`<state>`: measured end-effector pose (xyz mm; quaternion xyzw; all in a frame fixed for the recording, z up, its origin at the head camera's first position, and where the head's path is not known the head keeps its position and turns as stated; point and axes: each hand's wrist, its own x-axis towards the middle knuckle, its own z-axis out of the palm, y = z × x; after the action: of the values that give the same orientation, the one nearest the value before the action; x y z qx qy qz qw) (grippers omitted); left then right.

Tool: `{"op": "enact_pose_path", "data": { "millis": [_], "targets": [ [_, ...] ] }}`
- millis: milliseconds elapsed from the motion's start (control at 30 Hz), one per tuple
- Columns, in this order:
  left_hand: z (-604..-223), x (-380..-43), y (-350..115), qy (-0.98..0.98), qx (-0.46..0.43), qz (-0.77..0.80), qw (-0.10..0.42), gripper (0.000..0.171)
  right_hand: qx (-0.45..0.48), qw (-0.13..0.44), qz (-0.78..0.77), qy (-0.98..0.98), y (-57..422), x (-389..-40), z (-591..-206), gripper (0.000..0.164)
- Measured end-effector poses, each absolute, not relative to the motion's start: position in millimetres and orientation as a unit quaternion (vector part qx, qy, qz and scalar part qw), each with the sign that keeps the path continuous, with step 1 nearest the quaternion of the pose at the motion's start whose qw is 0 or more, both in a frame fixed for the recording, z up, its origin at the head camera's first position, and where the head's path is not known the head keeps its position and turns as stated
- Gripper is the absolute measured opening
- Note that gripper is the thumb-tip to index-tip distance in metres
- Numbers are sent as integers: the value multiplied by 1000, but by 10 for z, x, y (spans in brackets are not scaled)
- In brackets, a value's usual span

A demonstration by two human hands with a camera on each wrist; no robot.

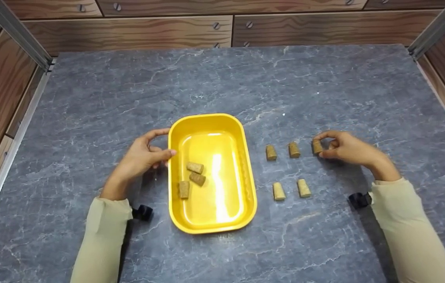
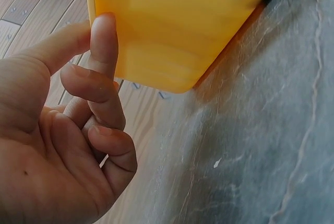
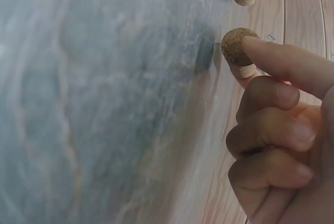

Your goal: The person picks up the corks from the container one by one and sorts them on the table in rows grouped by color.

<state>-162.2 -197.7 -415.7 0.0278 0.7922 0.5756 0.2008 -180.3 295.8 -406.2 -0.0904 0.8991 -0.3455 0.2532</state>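
Note:
A yellow tray (image 1: pixel 212 229) rests on the table with three cork stoppers (image 1: pixel 184 190) lying in its left half. My left hand (image 1: pixel 144 153) pinches its left rim, the thumb over the edge and the fingers outside; in the left wrist view the other fingers curl below the tray wall (image 2: pixel 156 41). To the right, my right hand (image 1: pixel 346 148) pinches a brown cork stopper (image 1: pixel 316 147) between thumb and index finger. That stopper (image 3: pixel 235 46) is the rightmost of a back row, beside two more brown stoppers (image 1: pixel 294 150). Two paler stoppers (image 1: pixel 279 192) stand in a front row.
Everything sits on a grey marbled table (image 1: pixel 128 82). Wood-patterned panels (image 1: pixel 136 35) border it at the back and both sides, with metal posts at the far corners. A black wrist mount (image 1: pixel 142 212) juts from the left sleeve, another (image 1: pixel 359 200) from the right.

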Motion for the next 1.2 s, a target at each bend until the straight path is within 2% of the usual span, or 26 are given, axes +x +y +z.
{"op": "enact_pose_path", "data": {
  "millis": [900, 1033, 1200],
  "targets": [
    [-4167, -1625, -1976, 791, 22, 577, 200, 65, -83, 251, -333, 905, 3001, -1767, -4041, 56],
    [-4167, -1623, -1974, 792, 19, 576, 202, 65, -79, 239, -350, 902, 3023, -1737, -4000, 55],
    [-4169, -1626, -1975, 789, 22, 580, 203, 65, -82, 198, -382, 899, 3004, -1694, -3930, 52]
  ]
}}
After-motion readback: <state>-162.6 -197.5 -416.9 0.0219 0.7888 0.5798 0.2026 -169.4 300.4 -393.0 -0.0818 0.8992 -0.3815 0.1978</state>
